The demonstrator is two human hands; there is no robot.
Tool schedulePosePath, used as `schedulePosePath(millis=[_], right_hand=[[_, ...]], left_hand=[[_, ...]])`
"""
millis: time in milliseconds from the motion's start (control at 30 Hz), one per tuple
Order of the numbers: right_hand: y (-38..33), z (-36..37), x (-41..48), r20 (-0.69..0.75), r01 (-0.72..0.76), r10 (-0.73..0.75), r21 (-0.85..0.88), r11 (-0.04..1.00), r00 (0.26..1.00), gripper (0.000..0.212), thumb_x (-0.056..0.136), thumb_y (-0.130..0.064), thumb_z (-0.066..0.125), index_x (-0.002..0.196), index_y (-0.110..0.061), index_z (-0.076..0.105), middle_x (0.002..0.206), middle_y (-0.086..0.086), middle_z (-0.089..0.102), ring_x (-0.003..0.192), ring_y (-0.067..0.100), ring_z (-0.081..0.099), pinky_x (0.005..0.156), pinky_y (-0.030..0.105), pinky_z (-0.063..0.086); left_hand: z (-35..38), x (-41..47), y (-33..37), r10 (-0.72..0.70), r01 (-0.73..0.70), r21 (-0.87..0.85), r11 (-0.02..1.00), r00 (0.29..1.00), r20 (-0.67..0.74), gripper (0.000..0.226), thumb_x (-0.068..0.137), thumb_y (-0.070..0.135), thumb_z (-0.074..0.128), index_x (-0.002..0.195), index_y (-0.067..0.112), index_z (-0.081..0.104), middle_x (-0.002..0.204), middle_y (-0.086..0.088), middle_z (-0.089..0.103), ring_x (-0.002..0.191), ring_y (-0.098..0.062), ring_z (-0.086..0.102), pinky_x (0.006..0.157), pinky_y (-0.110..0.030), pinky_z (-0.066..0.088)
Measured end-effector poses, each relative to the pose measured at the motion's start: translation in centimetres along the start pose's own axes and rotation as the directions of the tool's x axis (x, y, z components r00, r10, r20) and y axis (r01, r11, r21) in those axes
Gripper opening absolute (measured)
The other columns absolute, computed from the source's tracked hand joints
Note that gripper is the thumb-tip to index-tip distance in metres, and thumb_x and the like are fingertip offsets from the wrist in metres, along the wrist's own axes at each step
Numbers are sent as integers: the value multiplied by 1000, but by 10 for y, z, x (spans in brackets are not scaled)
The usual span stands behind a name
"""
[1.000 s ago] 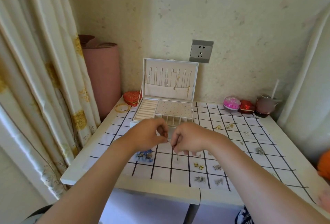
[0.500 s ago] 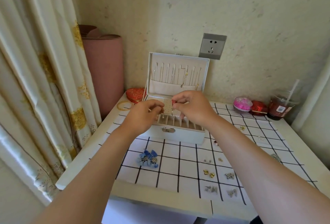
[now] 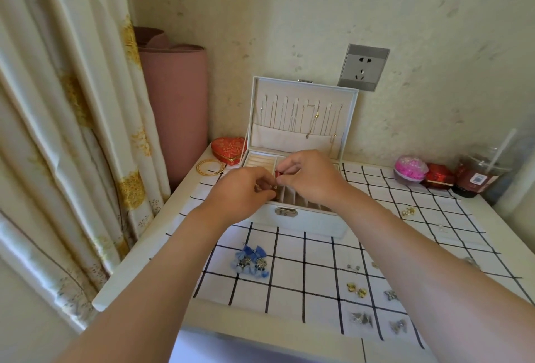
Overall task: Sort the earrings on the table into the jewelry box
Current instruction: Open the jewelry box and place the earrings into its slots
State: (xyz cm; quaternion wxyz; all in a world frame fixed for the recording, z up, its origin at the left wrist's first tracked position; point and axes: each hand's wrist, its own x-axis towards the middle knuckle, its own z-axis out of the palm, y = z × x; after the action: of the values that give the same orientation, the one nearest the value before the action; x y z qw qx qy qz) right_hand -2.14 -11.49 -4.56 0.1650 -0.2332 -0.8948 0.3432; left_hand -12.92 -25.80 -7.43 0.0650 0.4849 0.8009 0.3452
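Hands (image 3: 311, 177) around mostly hidden red earring (image 3: 278, 174)

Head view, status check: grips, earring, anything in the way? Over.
Left grip and right grip both pinching small red earring. Held over open jewelry box compartments, not yet in. Nothing blocking the box; other earrings lie on the cloth.

Left hand (image 3: 240, 193) and right hand (image 3: 314, 179) hide much of the jewelry box (image 3: 307, 222); the red earring (image 3: 278, 174) they pinch is indistinct.
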Motion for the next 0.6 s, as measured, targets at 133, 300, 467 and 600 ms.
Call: schedulePosePath(millis=[133,300,467,600], right_hand=[[3,3,-2,26,16,-15,-72,997,1000,15,81,-26,80,94,-32,74,89,-15,72,85,0,67,86,30,56],[0,4,-5,90,123,-101,-285,951,991,10,88,-28,71,91,-33,79,83,-21,65,87,4,64,81,33,55],[3,1,-5,105,155,-128,-311,938,986,17,95,-22,62,100,-30,76,87,-23,56,94,6,60,87,36,53],[2,-7,-10,32,98,-93,-367,925,995,24,94,-16,55,97,-30,75,107,-12,63,101,12,61,87,36,52]], left_hand=[[-2,0,1,5,-5,66,998,1000,6,8,84,34,73,91,34,76,84,17,68,76,2,59,72,-25,52],[-2,0,1,-5,3,92,996,1000,24,12,84,35,70,94,37,77,81,15,69,75,0,60,70,-25,53],[3,-3,3,-54,56,15,998,993,-100,20,82,34,75,100,31,67,88,13,66,78,-1,58,70,-23,49],[7,-3,7,0,15,126,992,993,-119,6,84,36,73,88,32,74,85,16,62,86,-7,57,75,-28,50]])
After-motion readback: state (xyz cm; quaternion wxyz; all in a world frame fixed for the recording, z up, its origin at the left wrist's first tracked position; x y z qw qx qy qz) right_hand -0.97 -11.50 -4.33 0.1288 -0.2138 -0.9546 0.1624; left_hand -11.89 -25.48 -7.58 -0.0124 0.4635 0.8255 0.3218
